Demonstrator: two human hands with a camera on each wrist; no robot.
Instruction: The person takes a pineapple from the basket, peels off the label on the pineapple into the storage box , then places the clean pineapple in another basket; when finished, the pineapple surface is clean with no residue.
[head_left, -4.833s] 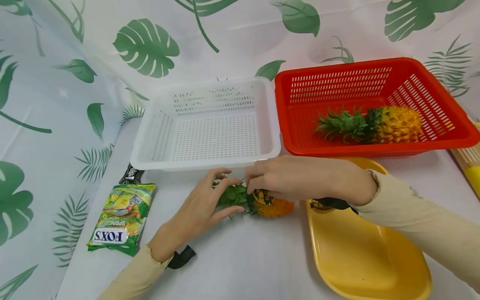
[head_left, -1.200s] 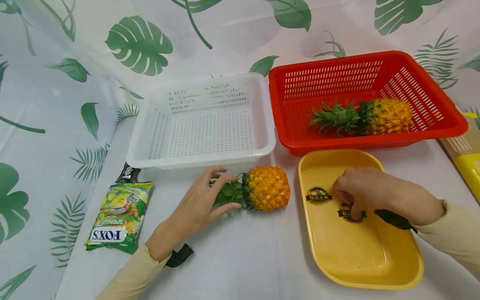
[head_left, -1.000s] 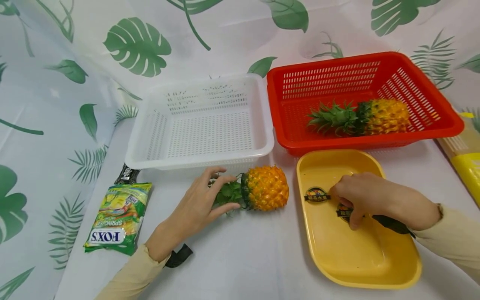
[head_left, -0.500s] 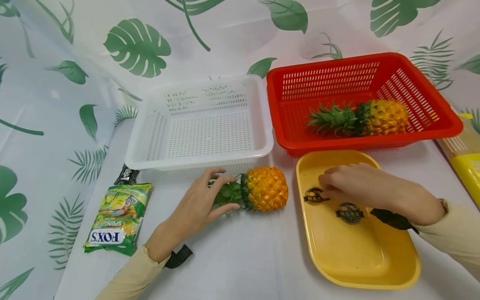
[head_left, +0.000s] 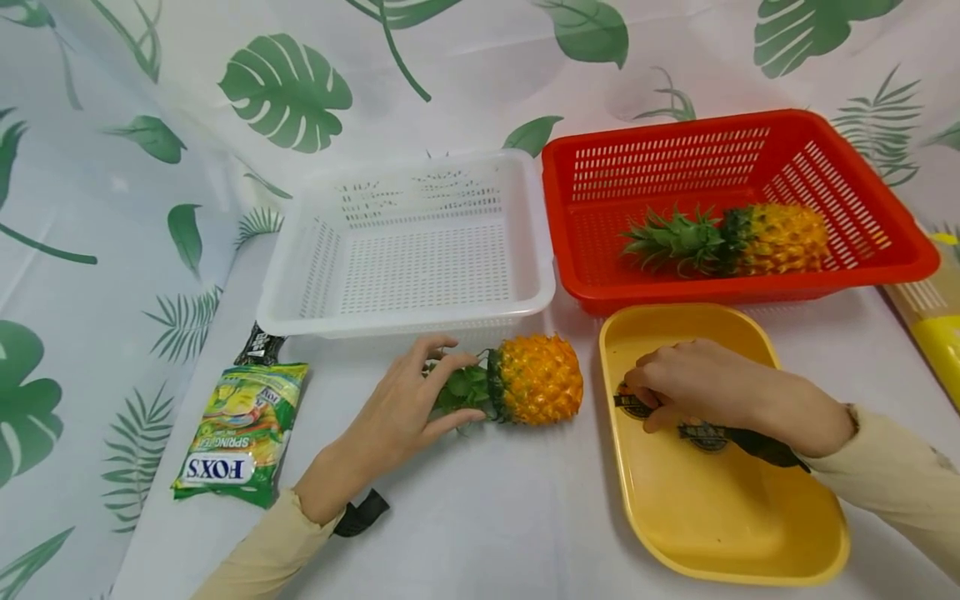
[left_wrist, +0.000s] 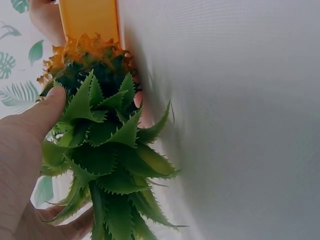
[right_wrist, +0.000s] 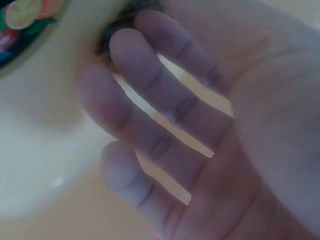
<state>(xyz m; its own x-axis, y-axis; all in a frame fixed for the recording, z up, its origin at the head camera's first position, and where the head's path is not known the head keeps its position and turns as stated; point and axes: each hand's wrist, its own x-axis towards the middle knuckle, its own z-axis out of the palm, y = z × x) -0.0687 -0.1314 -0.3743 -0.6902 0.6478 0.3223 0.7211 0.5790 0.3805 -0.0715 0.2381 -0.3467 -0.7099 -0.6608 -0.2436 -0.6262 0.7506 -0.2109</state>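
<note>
A pineapple [head_left: 538, 379] lies on its side in the middle of the table. My left hand [head_left: 397, 408] holds it by the green crown [left_wrist: 107, 150], its thumb on one side and a fingertip showing on the other. To the right, my right hand [head_left: 697, 383] reaches down into the yellow tub [head_left: 735, 517]. Its index finger and thumb stand apart over a dark round fruit label [head_left: 632, 402] on the tub's bottom. A second label [head_left: 701, 435] lies partly under that hand. In the right wrist view the fingers [right_wrist: 135, 55] are loosely bent; whether they touch a label is unclear.
Behind are a white basket [head_left: 420, 321] and a red basket [head_left: 600, 293] with another pineapple [head_left: 783, 240] in it. At left lie a green candy bag [head_left: 240, 429] and a small black packet [head_left: 258, 346]. A yellow-and-clear package [head_left: 941, 337] stands at the right edge.
The right hand has left the pineapple for the tub, and the label seen on the pineapple no longer shows. Lately its fingers lowered towards the left label. The left hand stayed on the crown.
</note>
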